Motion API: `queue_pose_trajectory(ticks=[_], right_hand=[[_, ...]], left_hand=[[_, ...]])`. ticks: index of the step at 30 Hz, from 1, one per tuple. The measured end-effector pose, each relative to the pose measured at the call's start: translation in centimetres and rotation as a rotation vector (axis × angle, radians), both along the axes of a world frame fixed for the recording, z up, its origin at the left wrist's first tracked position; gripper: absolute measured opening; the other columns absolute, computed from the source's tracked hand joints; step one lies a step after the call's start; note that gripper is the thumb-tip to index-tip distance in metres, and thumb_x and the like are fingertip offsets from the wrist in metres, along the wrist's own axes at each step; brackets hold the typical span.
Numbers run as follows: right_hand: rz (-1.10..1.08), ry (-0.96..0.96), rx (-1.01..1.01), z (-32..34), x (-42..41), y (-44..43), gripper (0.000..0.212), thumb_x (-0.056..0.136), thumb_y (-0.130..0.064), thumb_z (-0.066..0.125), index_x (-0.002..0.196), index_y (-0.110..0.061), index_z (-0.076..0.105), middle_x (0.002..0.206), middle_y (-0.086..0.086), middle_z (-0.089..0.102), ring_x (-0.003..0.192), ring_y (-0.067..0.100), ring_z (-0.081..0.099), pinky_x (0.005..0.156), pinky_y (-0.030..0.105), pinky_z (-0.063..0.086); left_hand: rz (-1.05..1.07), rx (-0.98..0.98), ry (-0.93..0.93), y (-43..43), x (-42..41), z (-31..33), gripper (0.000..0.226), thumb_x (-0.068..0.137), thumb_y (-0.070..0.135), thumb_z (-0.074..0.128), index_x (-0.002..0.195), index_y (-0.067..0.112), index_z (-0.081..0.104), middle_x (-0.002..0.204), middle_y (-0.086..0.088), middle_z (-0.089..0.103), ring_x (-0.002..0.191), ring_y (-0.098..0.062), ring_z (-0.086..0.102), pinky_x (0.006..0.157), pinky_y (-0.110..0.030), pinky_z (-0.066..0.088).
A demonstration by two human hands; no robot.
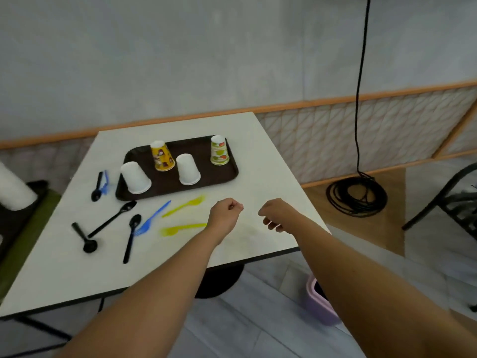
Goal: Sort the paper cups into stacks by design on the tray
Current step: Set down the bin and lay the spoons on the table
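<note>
Four groups of upside-down paper cups stand on the dark brown tray (227, 177), all apart from one another. At the far right corner is a stack of green-patterned cups (219, 150); several rims show at its base, so it holds more than one. At the far middle stands the yellow-patterned stack (162, 156); how many cups it holds is hard to tell. Two plain white groups remain: one white stack (188, 169) near the tray's centre, with a doubled rim suggesting at least two cups, and another white cup (135, 178) at the near left corner, standing alone or as a stack; I cannot tell which.

The sorting looks nearly done: green and yellow each sit in a single pile, and no loose cup lies on the table (260, 156). What seems left is to join the two white groups into one, if the white ones count as one design.

Both hands hover over the near part of the table, well short of the tray. The left hand (225, 213) is clenched in a loose fist and holds nothing. The right hand (275, 215) is curled loosely, fingers bent under, also empty.

Around the tray lie black spoons (113, 220), blue forks (151, 220) and yellow forks (184, 205), scattered on the tabletop and not part of this job.
</note>
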State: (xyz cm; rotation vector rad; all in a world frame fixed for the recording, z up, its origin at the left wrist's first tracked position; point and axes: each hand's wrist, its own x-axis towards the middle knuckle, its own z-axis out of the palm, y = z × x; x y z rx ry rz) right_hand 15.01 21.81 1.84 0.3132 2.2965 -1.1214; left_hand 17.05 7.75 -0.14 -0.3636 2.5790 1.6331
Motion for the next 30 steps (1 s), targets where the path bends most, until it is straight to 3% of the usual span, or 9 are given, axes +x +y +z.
queue_pose_trajectory(ticks=[9, 12, 15, 21, 30], right_hand=[[0.262, 0.162, 0.093, -1.5, 0.6, -10.5, 0.02, 0.09, -0.011, 0.045, 0.099, -0.006, 0.062, 0.071, 0.0, 0.05, 0.061, 0.017, 0.047, 0.053, 0.023, 0.04], [0.394, 0.3, 0.166, -2.8, -0.1, -13.2, 0.026, 0.092, -0.01, 0.047, 0.109, -0.005, 0.066, 0.102, 0.003, 0.061, 0.092, 0.023, 0.059, 0.075, 0.025, 0.046], [0.473, 0.374, 0.203, -4.9, -1.1, -15.7, 0.028, 0.09, -0.008, 0.05, 0.114, -0.009, 0.064, 0.125, 0.011, 0.053, 0.116, 0.023, 0.051, 0.091, 0.022, 0.038], [0.768, 0.457, 0.32, -8.1, -2.8, -18.8, 0.045, 0.091, -0.015, 0.052, 0.136, -0.019, 0.047, 0.13, 0.006, 0.043, 0.12, 0.027, 0.04, 0.097, 0.032, 0.038], [0.962, 0.51, 0.443, -10.1, -6.3, -17.4, 0.024, 0.094, -0.012, 0.044, 0.115, -0.01, 0.055, 0.12, 0.01, 0.051, 0.112, 0.028, 0.046, 0.087, 0.031, 0.033]], left_hand=[[0.148, -0.006, -0.094, -12.8, 2.5, -2.5, 0.019, 0.092, 0.018, 0.051, 0.073, 0.017, 0.055, 0.069, 0.001, 0.05, 0.072, -0.021, 0.046, 0.068, -0.027, 0.038], [0.19, -0.063, -0.105, -15.5, 2.4, -3.1, 0.017, 0.092, 0.015, 0.05, 0.075, 0.014, 0.055, 0.068, 0.002, 0.049, 0.07, -0.018, 0.046, 0.06, -0.025, 0.037], [0.275, -0.162, -0.116, -17.6, 2.0, -3.6, 0.019, 0.092, 0.016, 0.047, 0.074, 0.012, 0.053, 0.069, 0.001, 0.049, 0.076, -0.02, 0.048, 0.058, -0.024, 0.036], [0.343, -0.296, -0.108, -19.7, -0.5, -4.8, 0.02, 0.092, 0.012, 0.049, 0.097, 0.0, 0.063, 0.104, -0.016, 0.06, 0.094, -0.028, 0.059, 0.073, -0.024, 0.04], [0.339, -0.455, -0.139, -20.6, -4.4, -7.1, 0.02, 0.09, 0.007, 0.054, 0.108, 0.002, 0.061, 0.12, -0.016, 0.049, 0.107, -0.03, 0.055, 0.091, -0.034, 0.044]])
